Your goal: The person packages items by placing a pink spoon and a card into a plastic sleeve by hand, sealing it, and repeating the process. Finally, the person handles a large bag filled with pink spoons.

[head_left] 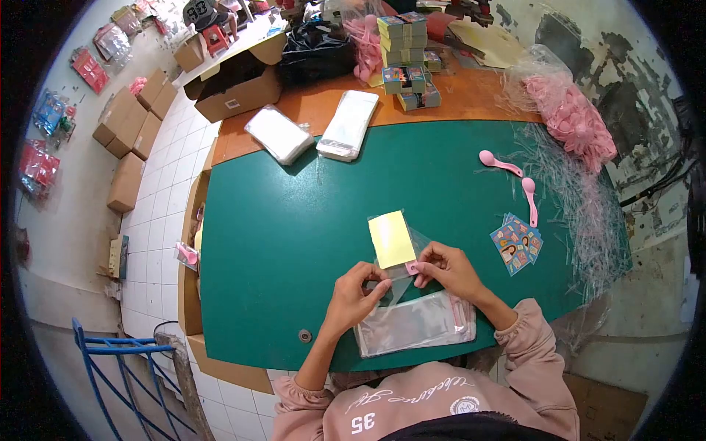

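A clear plastic bag [399,289] lies between my hands, with a yellow card [393,239] in its far part. My left hand [357,295] pinches the near left edge of this bag. Between the thumb and finger of my right hand [447,273] is the pink handle end of a spoon [412,269] at the bag's opening; the rest of the spoon is hidden behind the card. Just below my hands sits a pile of flat clear bags [404,328]. Two pink spoons [529,200] and several fanned blue printed cards [517,242] rest to the right.
Two stacks of white packets [279,135] stand at the back of the green table [265,242]. Behind them are an open cardboard box [239,92], bundled cards [403,51] and a bag of pink spoons [570,117]. Loose plastic wrap [566,206] trails down the right edge.
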Demonstrator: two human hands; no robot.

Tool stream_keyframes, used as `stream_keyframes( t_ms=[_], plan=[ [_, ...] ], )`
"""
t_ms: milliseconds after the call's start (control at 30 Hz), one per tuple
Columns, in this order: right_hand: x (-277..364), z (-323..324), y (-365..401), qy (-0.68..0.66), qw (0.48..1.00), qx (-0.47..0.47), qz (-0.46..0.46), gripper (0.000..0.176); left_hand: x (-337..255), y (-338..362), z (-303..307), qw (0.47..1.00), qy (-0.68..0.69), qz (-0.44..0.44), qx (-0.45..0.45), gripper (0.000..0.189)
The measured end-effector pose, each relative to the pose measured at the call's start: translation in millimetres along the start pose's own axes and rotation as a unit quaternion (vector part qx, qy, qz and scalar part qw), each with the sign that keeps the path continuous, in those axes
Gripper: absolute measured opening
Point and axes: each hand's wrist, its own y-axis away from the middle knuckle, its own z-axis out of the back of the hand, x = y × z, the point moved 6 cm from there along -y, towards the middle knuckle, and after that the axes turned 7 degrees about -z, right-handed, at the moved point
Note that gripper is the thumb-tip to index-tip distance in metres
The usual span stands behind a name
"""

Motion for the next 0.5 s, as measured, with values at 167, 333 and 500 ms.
stream_keyframes(
  t_ms=[167, 333, 500],
  plan=[
    [0.3, 0.1, -1.5, 0.015, 0.999, -0.045, 0.013, 0.013, 18.8, 0.7, -6.5, 0.996, 0.065, 0.048, -0.024, 0.014],
    [2.1, 2.0, 0.0, 0.015, 0.998, -0.065, 0.017, 0.015, 12.2, 0.2, -5.4, 0.987, 0.126, 0.057, -0.081, 0.020],
    [3.2, -0.8, -0.5, 0.025, 0.998, -0.051, 0.023, 0.018, 10.9, -0.2, -6.7, 0.984, 0.155, 0.046, -0.070, 0.017]
  ],
)
